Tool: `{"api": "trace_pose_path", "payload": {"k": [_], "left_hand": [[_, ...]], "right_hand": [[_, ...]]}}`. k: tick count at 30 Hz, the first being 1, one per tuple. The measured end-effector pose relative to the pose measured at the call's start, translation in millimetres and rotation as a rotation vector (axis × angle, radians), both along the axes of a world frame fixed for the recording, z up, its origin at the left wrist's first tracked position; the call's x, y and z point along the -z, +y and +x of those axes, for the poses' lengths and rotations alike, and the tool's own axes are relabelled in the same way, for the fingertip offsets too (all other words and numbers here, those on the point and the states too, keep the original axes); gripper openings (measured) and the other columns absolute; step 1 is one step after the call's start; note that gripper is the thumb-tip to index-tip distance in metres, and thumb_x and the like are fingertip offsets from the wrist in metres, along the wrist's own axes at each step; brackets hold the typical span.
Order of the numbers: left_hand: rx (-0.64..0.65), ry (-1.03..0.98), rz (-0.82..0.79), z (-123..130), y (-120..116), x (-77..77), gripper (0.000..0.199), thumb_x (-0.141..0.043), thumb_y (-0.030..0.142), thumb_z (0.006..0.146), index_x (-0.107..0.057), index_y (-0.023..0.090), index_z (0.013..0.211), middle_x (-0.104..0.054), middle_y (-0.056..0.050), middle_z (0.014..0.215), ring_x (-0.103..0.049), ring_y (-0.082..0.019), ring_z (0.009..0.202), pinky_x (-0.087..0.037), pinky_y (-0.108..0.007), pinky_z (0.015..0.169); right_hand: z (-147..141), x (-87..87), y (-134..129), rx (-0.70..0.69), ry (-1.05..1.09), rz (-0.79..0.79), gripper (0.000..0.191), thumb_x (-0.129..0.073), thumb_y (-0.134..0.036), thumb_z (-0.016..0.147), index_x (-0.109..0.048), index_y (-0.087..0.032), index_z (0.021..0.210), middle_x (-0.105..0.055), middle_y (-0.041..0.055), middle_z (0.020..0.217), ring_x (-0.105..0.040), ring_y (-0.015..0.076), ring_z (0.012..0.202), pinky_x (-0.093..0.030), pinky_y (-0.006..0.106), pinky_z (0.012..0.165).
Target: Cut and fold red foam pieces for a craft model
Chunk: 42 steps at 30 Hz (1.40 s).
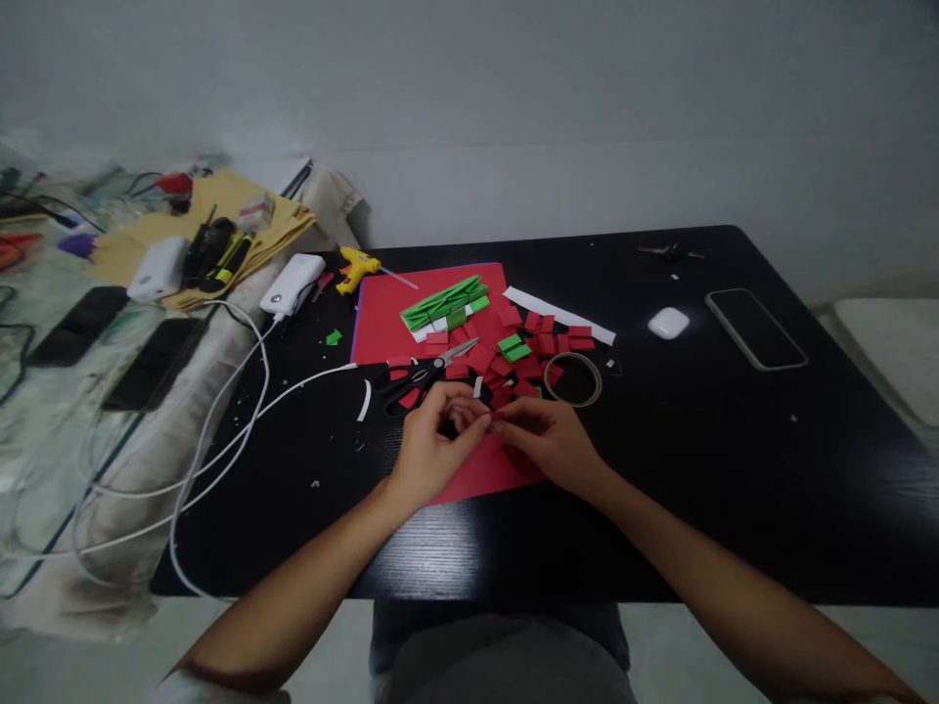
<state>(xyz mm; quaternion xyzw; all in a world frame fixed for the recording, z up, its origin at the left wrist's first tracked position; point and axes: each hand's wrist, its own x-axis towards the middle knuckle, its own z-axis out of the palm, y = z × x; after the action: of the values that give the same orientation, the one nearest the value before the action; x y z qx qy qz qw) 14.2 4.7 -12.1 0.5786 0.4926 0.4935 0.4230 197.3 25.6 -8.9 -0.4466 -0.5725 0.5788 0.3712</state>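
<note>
My left hand (445, 435) and my right hand (549, 437) meet over the near part of the table, fingertips pinched together on a small piece of red paper (498, 416), mostly hidden by the fingers. Beneath them lies a red paper sheet (488, 474). Just beyond are several folded red paper pieces (528, 368) and a folded green piece (514, 348). Black-handled scissors (422, 376) rest open beside my left hand. A roll of tape (573, 379) lies past my right hand. Farther back, folded green paper strips (444, 304) sit on a larger red sheet (381, 313).
On the black table (660, 479) are a yellow glue gun (357, 267), a white power bank (293, 284), a white strip (561, 316), an earbud case (668, 323), a phone case (755, 330) and keys (671, 252). White cables (265, 376) cross the left edge toward a cluttered surface.
</note>
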Motion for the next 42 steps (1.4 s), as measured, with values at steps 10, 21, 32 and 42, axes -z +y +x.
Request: {"api": "trace_pose_path", "payload": {"k": [10,21,32,42], "left_hand": [[0.133,-0.405,-0.397,-5,11,-12.0,0.042,-0.087,0.027,0.072,-0.06,0.018,0.102,-0.075,0.002,0.076,-0.066,-0.012,0.065,-0.049,-0.026,0.07],[0.095,-0.015,-0.147,-15,10,-14.6,0.018,-0.072,0.027,0.088,-0.062,0.019,0.101,-0.069,-0.005,0.099,-0.062,-0.014,0.079,-0.049,-0.027,0.073],[0.295,0.51,0.168,-21,7,-29.7,0.009,-0.055,0.017,0.098,-0.06,0.019,0.091,-0.06,-0.011,0.121,-0.058,-0.023,0.117,-0.047,-0.04,0.102],[0.363,0.592,0.221,-24,8,-31.0,0.01,-0.051,0.019,0.1,-0.058,0.02,0.093,-0.062,-0.01,0.12,-0.058,-0.024,0.114,-0.047,-0.041,0.1]], "right_hand": [[6,-3.0,5,-0.157,0.043,-0.203,0.028,-0.082,-0.044,0.076,-0.076,-0.017,0.083,-0.069,0.0005,0.068,-0.062,0.0146,0.061,-0.048,0.027,0.061],[3,1.0,4,-0.092,-0.01,-0.103,0.025,-0.072,-0.043,0.083,-0.074,-0.018,0.082,-0.071,0.0015,0.072,-0.067,0.0164,0.064,-0.053,0.027,0.063],[3,3.0,3,-0.066,-0.156,0.052,0.023,-0.065,-0.036,0.087,-0.075,-0.016,0.085,-0.071,0.0025,0.074,-0.064,0.0174,0.067,-0.049,0.026,0.062],[3,-2.0,2,-0.104,-0.254,0.142,0.024,-0.062,-0.035,0.089,-0.076,-0.015,0.086,-0.068,0.0009,0.071,-0.058,0.0148,0.063,-0.041,0.025,0.061]]}}
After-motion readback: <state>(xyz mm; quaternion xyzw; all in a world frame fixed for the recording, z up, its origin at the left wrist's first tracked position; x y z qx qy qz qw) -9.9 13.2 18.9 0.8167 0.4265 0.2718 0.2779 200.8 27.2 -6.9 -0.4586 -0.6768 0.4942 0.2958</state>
